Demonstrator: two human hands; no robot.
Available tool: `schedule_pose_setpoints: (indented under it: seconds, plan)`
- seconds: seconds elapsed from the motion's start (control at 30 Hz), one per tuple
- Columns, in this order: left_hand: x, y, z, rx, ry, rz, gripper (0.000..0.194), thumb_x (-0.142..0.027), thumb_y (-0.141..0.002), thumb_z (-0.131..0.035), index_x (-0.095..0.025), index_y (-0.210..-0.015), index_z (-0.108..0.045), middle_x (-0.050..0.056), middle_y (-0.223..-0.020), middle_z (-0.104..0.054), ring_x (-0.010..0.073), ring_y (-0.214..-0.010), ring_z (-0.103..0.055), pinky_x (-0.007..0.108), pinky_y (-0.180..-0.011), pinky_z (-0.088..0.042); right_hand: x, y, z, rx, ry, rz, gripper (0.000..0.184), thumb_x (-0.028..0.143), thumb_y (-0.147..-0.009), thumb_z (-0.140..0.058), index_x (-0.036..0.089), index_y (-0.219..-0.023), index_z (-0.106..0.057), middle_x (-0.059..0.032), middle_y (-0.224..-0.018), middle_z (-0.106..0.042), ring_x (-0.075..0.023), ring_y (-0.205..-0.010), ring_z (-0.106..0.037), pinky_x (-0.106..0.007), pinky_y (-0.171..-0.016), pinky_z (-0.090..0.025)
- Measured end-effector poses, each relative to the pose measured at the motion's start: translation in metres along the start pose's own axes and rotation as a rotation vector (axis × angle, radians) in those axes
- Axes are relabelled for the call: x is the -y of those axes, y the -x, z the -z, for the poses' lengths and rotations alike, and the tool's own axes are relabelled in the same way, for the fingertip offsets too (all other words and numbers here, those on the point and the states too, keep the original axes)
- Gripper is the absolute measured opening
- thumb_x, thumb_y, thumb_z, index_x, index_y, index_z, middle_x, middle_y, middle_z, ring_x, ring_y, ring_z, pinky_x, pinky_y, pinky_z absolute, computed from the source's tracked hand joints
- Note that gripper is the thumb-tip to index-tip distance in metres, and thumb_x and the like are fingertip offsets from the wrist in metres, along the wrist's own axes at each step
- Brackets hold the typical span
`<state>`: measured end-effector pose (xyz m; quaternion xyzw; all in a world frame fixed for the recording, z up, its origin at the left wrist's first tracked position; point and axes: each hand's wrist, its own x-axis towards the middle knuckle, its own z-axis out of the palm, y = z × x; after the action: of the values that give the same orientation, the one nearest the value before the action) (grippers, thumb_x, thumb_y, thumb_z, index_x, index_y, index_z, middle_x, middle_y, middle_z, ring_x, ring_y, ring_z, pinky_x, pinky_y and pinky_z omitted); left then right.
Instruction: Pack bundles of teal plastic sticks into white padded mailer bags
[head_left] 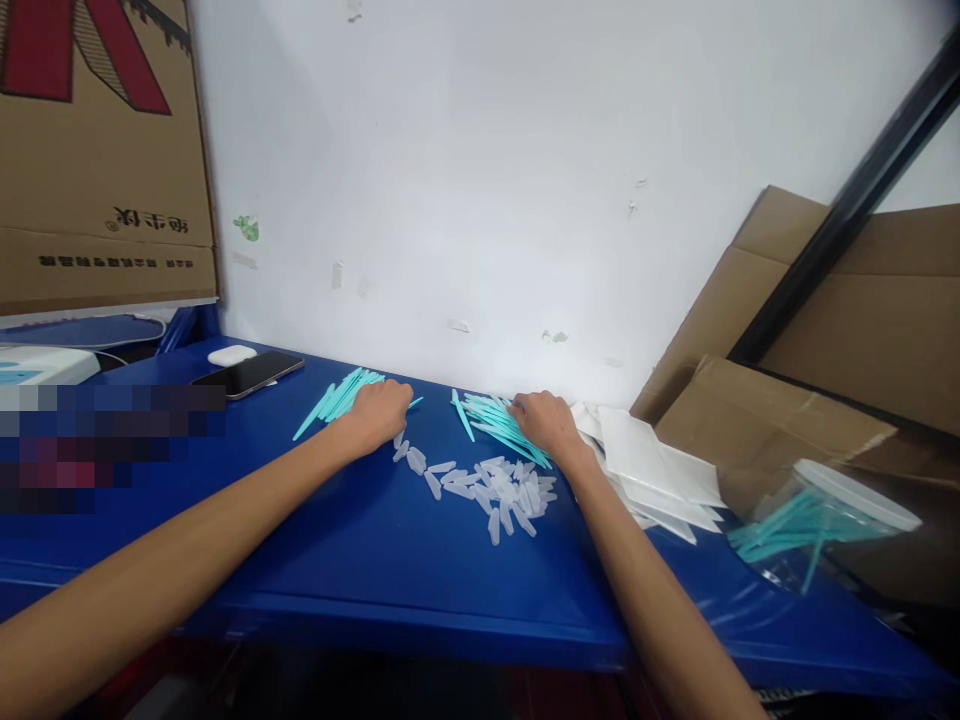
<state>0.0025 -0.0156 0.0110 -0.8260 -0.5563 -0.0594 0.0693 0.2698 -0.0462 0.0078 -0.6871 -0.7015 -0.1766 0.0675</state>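
My left hand [381,412] is closed at the right end of a pile of slim teal sticks [341,394], shaped like eyebrow razors. From its far side the tip of one teal stick [416,402] pokes out; the fingers are mostly hidden. At a second teal pile [491,420], my right hand [546,418] rests with curled fingers on the right end, and what they grip is out of sight. A single teal stick [463,416] lies at that pile's left edge. Between my forearms, small translucent caps [506,490] form a loose heap, trailing off toward my left hand.
White paper packets [652,465] are stacked right of my right hand. Beyond them a clear tub [817,525] with a white lid holds more teal sticks. A phone [255,374] and a white case [232,355] lie at left on the blue table [360,560]. Cardboard [780,420] leans at right.
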Motion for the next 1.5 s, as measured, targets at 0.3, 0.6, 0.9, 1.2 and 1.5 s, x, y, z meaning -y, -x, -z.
schedule_pose_setpoints:
  seconds: [0.3, 0.6, 0.9, 1.2, 1.5]
  plan:
    - [0.001, -0.008, 0.008, -0.273, 0.215, 0.048, 0.027, -0.025, -0.092, -0.041, -0.014, -0.103, -0.063, 0.017, -0.097, -0.072, 0.0314, -0.09, -0.069, 0.036, -0.07, -0.048, 0.031, 0.006, 0.016, -0.188, -0.206, 0.17, 0.035, 0.035, -0.106, -0.031, 0.022, -0.111, -0.063, -0.0057, -0.104, -0.074, -0.0198, -0.095, -0.065, -0.028, -0.076, -0.038]
    - [-0.019, -0.005, 0.01, -0.114, 1.323, -0.202, 0.026, -0.041, -0.081, -0.066, -0.021, -0.087, -0.05, 0.005, -0.069, -0.071, 0.0222, -0.072, -0.07, 0.027, -0.053, -0.051, 0.082, 0.023, 0.019, -0.2, -0.364, 0.266, 0.032, 0.039, -0.105, -0.033, 0.022, -0.127, -0.049, -0.0032, -0.089, -0.074, -0.0195, -0.075, -0.068, -0.025, -0.064, -0.036]
    - [0.025, -0.023, 0.006, 0.009, 0.361, -0.156, 0.031, -0.051, -0.075, -0.063, -0.021, -0.079, -0.069, 0.009, -0.086, -0.074, 0.0251, -0.076, -0.067, 0.03, -0.061, -0.046, 0.056, 0.014, 0.017, -0.172, -0.351, 0.138, 0.032, 0.012, -0.098, -0.035, 0.023, -0.124, -0.051, -0.0037, -0.089, -0.073, -0.0201, -0.078, -0.067, -0.026, -0.064, -0.035]
    - [0.041, -0.02, 0.007, 0.485, 0.537, -0.168, 0.016, -0.036, -0.06, -0.072, -0.022, -0.067, -0.072, 0.006, -0.077, -0.076, 0.0184, -0.055, -0.066, 0.025, -0.049, -0.044, 0.059, 0.016, 0.015, -0.175, -0.312, 0.065, 0.04, 0.044, -0.105, -0.025, 0.022, -0.116, -0.057, -0.0083, -0.102, -0.07, -0.0228, -0.091, -0.065, -0.028, -0.068, -0.037]
    - [0.024, -0.022, -0.003, 0.195, 0.478, -0.226, 0.011, -0.032, -0.072, -0.065, -0.021, -0.071, -0.068, 0.006, -0.073, -0.074, 0.0206, -0.067, -0.066, 0.026, -0.058, -0.043, 0.059, 0.016, 0.015, -0.156, -0.271, 0.114, 0.046, 0.043, -0.107, -0.018, 0.024, -0.102, -0.059, -0.0052, -0.095, -0.066, -0.0185, -0.086, -0.062, -0.027, -0.066, -0.033]
